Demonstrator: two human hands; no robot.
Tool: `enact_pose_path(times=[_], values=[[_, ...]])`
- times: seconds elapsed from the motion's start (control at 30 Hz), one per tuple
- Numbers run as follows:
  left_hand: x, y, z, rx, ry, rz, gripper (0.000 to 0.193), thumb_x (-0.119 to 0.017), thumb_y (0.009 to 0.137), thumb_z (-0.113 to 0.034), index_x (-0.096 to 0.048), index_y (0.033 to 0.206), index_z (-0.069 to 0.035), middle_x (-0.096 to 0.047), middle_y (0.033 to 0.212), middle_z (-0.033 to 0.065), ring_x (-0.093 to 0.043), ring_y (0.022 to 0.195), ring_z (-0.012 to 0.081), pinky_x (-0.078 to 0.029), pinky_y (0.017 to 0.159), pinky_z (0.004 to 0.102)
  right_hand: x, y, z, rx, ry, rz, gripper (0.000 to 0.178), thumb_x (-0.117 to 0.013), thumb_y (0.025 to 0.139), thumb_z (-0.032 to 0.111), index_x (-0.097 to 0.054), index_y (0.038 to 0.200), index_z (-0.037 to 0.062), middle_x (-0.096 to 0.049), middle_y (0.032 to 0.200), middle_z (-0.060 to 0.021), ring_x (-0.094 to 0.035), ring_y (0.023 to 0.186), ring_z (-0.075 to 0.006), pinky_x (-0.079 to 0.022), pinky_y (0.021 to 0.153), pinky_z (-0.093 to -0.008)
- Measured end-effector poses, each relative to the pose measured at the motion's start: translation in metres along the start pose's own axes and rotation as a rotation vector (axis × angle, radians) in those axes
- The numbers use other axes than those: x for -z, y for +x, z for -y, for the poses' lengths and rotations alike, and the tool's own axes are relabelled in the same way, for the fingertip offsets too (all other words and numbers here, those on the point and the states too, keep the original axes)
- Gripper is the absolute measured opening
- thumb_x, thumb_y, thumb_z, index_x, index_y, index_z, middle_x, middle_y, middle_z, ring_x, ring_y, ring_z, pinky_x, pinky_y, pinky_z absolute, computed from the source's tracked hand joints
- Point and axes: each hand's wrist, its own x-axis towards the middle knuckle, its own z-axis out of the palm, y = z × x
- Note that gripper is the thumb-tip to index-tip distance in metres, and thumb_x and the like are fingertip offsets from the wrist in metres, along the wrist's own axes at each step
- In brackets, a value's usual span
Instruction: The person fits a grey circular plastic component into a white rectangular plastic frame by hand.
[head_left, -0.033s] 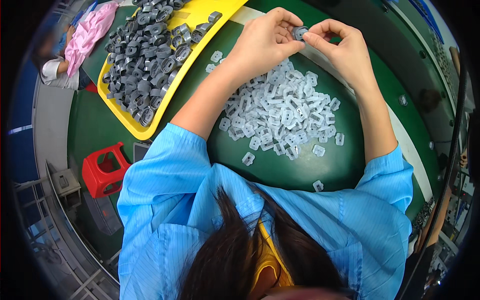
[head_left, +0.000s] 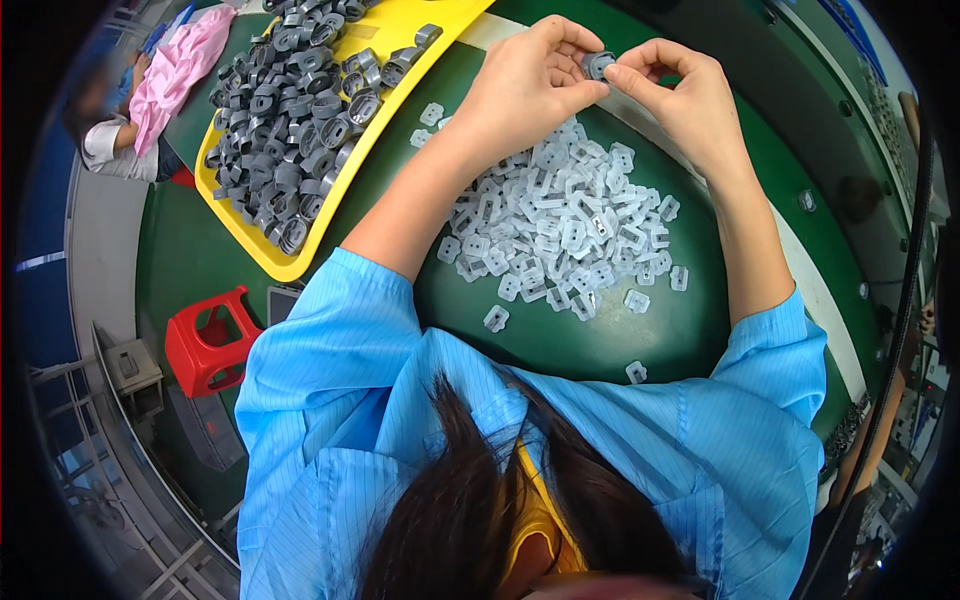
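Between my two hands, at the far side of the green table, is a small round grey plastic housing (head_left: 599,66). My left hand (head_left: 535,85) pinches it from the left with thumb and fingers. From the right, the thumb and fingertips of my right hand (head_left: 685,95) are closed on the same housing. Its underside is hidden by my fingers. Below my hands lies a loose heap of small translucent white plastic pieces (head_left: 560,225). To the left, a yellow tray (head_left: 285,265) holds many similar grey housings (head_left: 290,125).
A few white pieces lie apart from the heap, one white piece (head_left: 636,372) close to my body. A pale strip (head_left: 800,250) runs along the right, beside a green surface with small parts. A red stool (head_left: 205,340) stands at left. Another person (head_left: 120,135) sits at upper left by pink cloth (head_left: 180,75).
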Motion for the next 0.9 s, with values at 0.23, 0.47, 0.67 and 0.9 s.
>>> enact_pose_path(times=[0.23,0.47,0.67,0.9], values=[[-0.006,-0.004,-0.025,0.112,-0.272,-0.103,0.009,-0.058,0.086,-0.002,-0.057,0.095,0.002,-0.06,0.074,0.0068,-0.059,0.066,0.0111,-0.049,0.06,0.0254,-0.009,-0.008,0.005,0.005,0.072,-0.123,0.018,-0.074,0.076,0.019,-0.071,0.08,0.002,-0.064,0.071,-0.0028,-0.056,0.065,-0.0093,-0.044,0.061,-0.0246],[-0.009,-0.005,-0.005,-0.176,0.151,-0.128,0.033,-0.075,0.075,-0.003,-0.053,0.1,-0.001,-0.054,0.103,0.0094,-0.065,0.077,0.0119,-0.054,0.065,0.0255,-0.007,-0.004,0.005,-0.044,0.066,-0.025,0.02,-0.074,0.077,0.019,-0.07,0.086,0.0012,-0.067,0.079,-0.0047,-0.061,0.074,-0.0105,-0.049,0.067,-0.0256],[-0.002,-0.007,-0.011,-0.203,0.089,0.052,0.031,-0.072,0.075,0.0,-0.057,0.102,-0.002,-0.045,0.112,0.0082,-0.062,0.075,0.0106,-0.052,0.068,0.0254,0.01,0.003,-0.01,-0.378,0.643,0.334,0.024,-0.068,0.083,0.009,-0.063,0.103,-0.0029,-0.067,0.089,-0.0074,-0.065,0.078,-0.0117,-0.053,0.073,-0.023],[0.003,-0.006,-0.004,-0.291,0.075,0.077,0.031,-0.071,0.075,0.002,-0.06,0.103,-0.005,-0.045,0.114,0.0084,-0.061,0.073,0.01,-0.052,0.069,0.0255,0.014,0.0,0.006,-0.422,0.601,0.347,0.018,-0.065,0.083,0.005,-0.061,0.098,-0.0041,-0.066,0.083,-0.0077,-0.065,0.076,-0.011,-0.054,0.069,-0.0208]])
